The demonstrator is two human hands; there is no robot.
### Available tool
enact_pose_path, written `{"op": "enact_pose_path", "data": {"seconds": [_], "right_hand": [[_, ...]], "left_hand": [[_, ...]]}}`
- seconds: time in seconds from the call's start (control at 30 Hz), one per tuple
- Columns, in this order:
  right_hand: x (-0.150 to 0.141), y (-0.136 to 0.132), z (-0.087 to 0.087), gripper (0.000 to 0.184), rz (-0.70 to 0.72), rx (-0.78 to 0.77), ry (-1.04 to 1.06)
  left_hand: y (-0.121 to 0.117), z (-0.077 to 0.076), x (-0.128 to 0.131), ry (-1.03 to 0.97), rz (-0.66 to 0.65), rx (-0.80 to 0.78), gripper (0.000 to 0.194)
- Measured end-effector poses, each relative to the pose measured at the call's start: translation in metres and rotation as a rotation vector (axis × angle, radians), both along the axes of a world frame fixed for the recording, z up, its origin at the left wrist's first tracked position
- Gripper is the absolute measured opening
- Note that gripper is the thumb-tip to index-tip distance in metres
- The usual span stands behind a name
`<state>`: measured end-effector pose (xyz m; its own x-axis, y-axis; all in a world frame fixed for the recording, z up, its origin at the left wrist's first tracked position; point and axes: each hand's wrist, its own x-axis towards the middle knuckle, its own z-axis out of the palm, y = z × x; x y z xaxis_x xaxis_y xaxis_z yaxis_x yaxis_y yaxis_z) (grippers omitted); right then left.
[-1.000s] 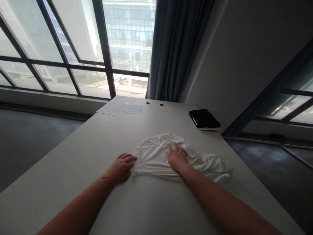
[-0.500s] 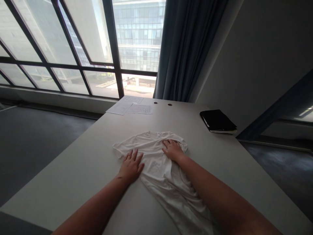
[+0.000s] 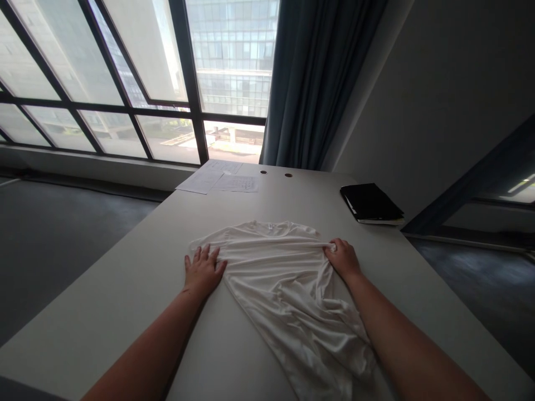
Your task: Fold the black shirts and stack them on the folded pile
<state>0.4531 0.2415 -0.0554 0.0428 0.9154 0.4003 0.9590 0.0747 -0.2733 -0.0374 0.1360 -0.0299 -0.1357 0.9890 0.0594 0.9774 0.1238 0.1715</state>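
A white T-shirt (image 3: 271, 273) lies on the white table (image 3: 137, 273), its neckline toward the far end and its lower part wrinkled and slanting to the near right. My left hand (image 3: 203, 271) rests flat with spread fingers on the shirt's left side, by the sleeve. Closed around a pinch of cloth near the right sleeve is my right hand (image 3: 343, 258); the fabric is stretched in taut folds between the two hands. My right forearm covers part of the shirt's right edge.
At the table's right edge lies a black notebook or folder (image 3: 371, 201). Several paper sheets (image 3: 217, 177) lie at the far left corner, beside two round holes in the tabletop. A dark blue curtain (image 3: 317, 83) and windows (image 3: 159, 67) stand beyond.
My right hand went from lying on the shirt to gripping it and moved right, pulling the cloth out wider. My left hand shifted a little to the left, still flat.
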Motion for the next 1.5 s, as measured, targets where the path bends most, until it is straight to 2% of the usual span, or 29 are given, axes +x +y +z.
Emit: {"op": "enact_pose_path", "data": {"seconds": [0.1, 0.23, 0.4, 0.53, 0.67, 0.77, 0.9, 0.97, 1.1, 1.27, 1.4, 1.5], "right_hand": [[0.008, -0.009, 0.001, 0.026, -0.015, -0.020, 0.144], [0.009, -0.034, 0.010, 0.032, 0.050, -0.036, 0.280], [0.008, -0.064, 0.018, 0.040, 0.016, 0.011, 0.337], [0.008, -0.073, 0.020, 0.044, -0.030, -0.038, 0.408], [0.014, -0.079, 0.020, 0.045, 0.141, -0.148, 0.426], [0.026, -0.083, 0.018, 0.035, 0.228, -0.200, 0.377], [0.053, -0.072, 0.024, 0.026, 0.147, -0.139, 0.285], [0.070, -0.060, 0.034, 0.019, 0.103, -0.068, 0.172], [0.094, -0.036, 0.058, 0.009, 0.119, -0.005, -0.026], [0.095, -0.014, 0.075, 0.008, -0.020, 0.039, 0.069], [0.090, 0.001, 0.072, 0.014, -0.136, 0.122, 0.121], [0.077, -0.002, 0.053, 0.024, -0.211, 0.149, 0.120]], "left_hand": [[0.003, 0.002, -0.012, 0.028, 0.071, 0.004, 0.064], [0.005, 0.005, -0.024, 0.086, 0.166, 0.003, 0.067], [0.008, 0.004, -0.027, 0.101, 0.173, -0.013, 0.069], [0.013, 0.002, -0.029, 0.098, 0.163, -0.031, 0.070], [0.017, 0.002, -0.035, 0.079, 0.137, -0.057, 0.072], [0.022, 0.002, -0.043, 0.080, 0.095, -0.061, 0.072], [0.037, -0.002, -0.057, 0.084, -0.011, -0.067, 0.071], [0.048, -0.003, -0.063, 0.086, -0.067, -0.069, 0.071], [0.071, -0.003, -0.069, 0.106, -0.164, -0.082, 0.071], [0.097, 0.000, -0.069, 0.104, -0.162, -0.089, 0.070], [0.117, 0.001, -0.067, 0.084, -0.120, -0.117, 0.075], [0.129, 0.001, -0.065, 0.060, -0.077, -0.098, 0.076]]}}
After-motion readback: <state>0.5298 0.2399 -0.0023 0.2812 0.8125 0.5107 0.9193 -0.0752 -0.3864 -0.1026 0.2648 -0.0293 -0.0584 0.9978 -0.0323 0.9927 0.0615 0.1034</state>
